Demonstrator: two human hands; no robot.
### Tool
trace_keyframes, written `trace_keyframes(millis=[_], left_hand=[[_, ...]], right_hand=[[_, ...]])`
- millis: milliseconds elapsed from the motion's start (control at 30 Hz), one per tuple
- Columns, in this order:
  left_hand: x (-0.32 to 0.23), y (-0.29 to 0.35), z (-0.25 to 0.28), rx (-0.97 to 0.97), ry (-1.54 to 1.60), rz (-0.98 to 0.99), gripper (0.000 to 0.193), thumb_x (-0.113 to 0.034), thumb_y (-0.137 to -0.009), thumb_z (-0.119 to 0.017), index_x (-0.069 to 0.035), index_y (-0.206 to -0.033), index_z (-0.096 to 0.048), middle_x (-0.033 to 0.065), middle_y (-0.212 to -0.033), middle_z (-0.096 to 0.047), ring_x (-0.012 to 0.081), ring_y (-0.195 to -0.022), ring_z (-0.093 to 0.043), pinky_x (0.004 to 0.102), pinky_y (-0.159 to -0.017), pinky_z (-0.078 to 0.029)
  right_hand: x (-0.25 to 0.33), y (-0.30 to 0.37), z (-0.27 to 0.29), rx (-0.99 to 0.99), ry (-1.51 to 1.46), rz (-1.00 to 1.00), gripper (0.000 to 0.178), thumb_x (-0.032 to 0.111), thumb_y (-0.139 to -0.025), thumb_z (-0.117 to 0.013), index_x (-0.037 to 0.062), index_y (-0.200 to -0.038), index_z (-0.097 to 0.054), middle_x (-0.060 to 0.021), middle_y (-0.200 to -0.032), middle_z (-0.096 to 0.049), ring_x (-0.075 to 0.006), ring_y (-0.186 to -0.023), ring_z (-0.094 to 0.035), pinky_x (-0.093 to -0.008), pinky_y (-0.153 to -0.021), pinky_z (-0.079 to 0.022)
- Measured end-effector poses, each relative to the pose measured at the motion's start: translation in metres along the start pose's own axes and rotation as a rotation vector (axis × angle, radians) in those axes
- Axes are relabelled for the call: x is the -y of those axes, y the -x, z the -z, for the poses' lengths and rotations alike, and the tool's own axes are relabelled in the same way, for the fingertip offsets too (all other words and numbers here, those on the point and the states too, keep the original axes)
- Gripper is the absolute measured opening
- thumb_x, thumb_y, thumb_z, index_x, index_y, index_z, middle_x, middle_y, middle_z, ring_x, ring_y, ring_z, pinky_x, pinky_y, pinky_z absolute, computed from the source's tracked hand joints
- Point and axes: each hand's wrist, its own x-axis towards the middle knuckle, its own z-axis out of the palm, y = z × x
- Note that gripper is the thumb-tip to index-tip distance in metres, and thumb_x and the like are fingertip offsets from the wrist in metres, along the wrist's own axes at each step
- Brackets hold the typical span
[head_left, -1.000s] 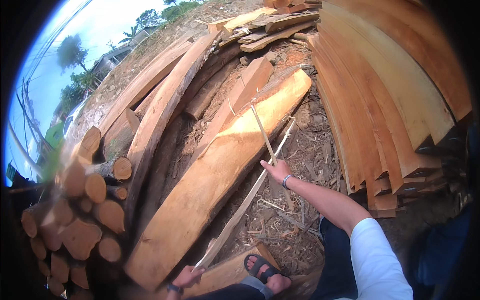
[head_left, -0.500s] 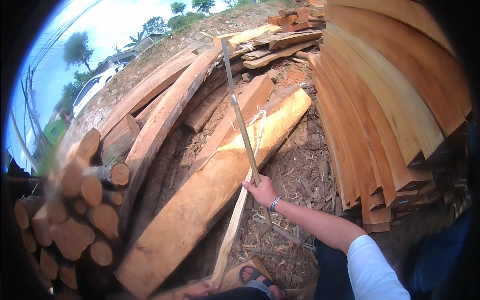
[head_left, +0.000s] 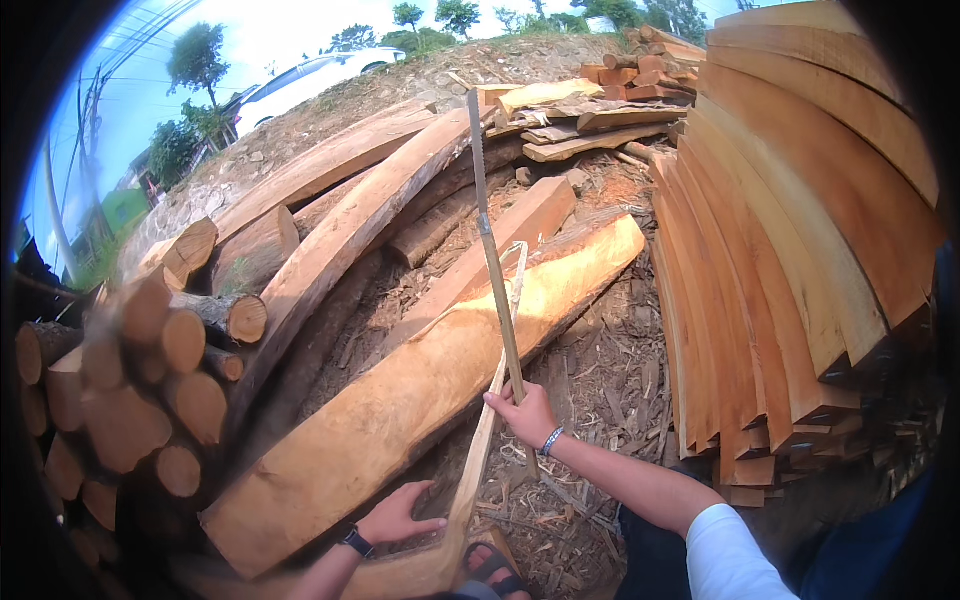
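Note:
My right hand is closed round the wooden handle of a long-handled blade, whose narrow metal blade points up and away. A thin pale wood strip, frayed at its far end, runs beside that handle and passes close by my right thumb; whether the fingers touch it I cannot tell. Low in the picture, my left hand is open, thumb and fingers apart, just left of the strip. Beyond both hands lies a broad slab of sawn timber, sunlit at its far end.
To the right rises a tall stack of sawn planks. Cut logs are piled at the left, near long beams. Wood chips cover the ground. My sandalled foot is at the bottom edge.
My left hand has come up from the bottom edge and now shows open beside the strip. My right hand keeps its grip on the handle. The view has shifted, with more sky showing.

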Motion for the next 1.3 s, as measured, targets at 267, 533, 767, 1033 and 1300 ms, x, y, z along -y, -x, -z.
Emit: trace_keyframes(millis=[267, 533, 767, 1033, 1300], left_hand=[[-0.051, -0.107, -0.037, -0.067, 0.927, -0.125, 0.035, -0.032, -0.102, -0.039, -0.002, -0.089, -0.052, 0.0029, -0.062, -0.054, 0.0102, -0.054, -0.055, 0.0261, -0.052, -0.049], [-0.044, -0.077, -0.046, -0.069, 0.692, 0.018, 0.04, -0.034, -0.101, -0.041, -0.003, -0.076, -0.048, 0.0026, -0.059, -0.052, 0.0111, -0.052, -0.054, 0.0278, -0.05, -0.045], [-0.011, -0.071, -0.072, 0.009, 0.637, 0.052, 0.044, -0.04, -0.098, -0.046, -0.001, -0.081, -0.054, 0.0036, -0.059, -0.055, 0.0123, -0.053, -0.058, 0.0295, -0.051, -0.047], [-0.008, -0.081, -0.072, 0.142, 0.758, 0.022, 0.041, -0.036, -0.101, -0.04, -0.003, -0.077, -0.048, 0.0033, -0.061, -0.053, 0.0122, -0.056, -0.055, 0.0289, -0.055, -0.048], [-0.005, -0.083, -0.075, 0.138, 0.757, 0.027, 0.041, -0.036, -0.101, -0.04, -0.004, -0.077, -0.048, 0.0031, -0.06, -0.051, 0.0128, -0.055, -0.054, 0.0297, -0.054, -0.047]], right_hand=[[0.022, -0.001, 0.013, 0.086, -0.07, -0.027, 0.031, 0.029, -0.083, -0.073, -0.0001, -0.078, -0.062, 0.0001, -0.064, -0.058, -0.0068, -0.06, -0.052, -0.0249, -0.055, -0.044], [0.024, -0.03, 0.067, 0.003, -0.213, -0.1, 0.035, 0.034, -0.094, -0.057, 0.0009, -0.103, -0.065, -0.0008, -0.073, -0.06, -0.0039, -0.05, -0.045, -0.0225, -0.043, -0.035], [0.022, -0.034, 0.074, 0.07, -0.491, -0.232, 0.031, 0.027, -0.097, -0.053, -0.002, -0.106, -0.058, -0.0087, -0.093, -0.062, -0.0027, -0.039, -0.032, -0.0195, -0.035, -0.029], [0.022, -0.04, 0.098, 0.125, -0.357, -0.202, 0.024, 0.013, -0.09, -0.062, 0.0, -0.11, -0.059, -0.0038, -0.087, -0.062, -0.0013, -0.043, -0.036, -0.0191, -0.037, -0.03], [0.005, -0.046, 0.098, 0.028, -0.008, 0.113, 0.023, 0.02, -0.086, -0.069, 0.0023, -0.1, -0.067, 0.0006, -0.083, -0.063, -0.0029, -0.063, -0.049, -0.0207, -0.055, -0.039]])
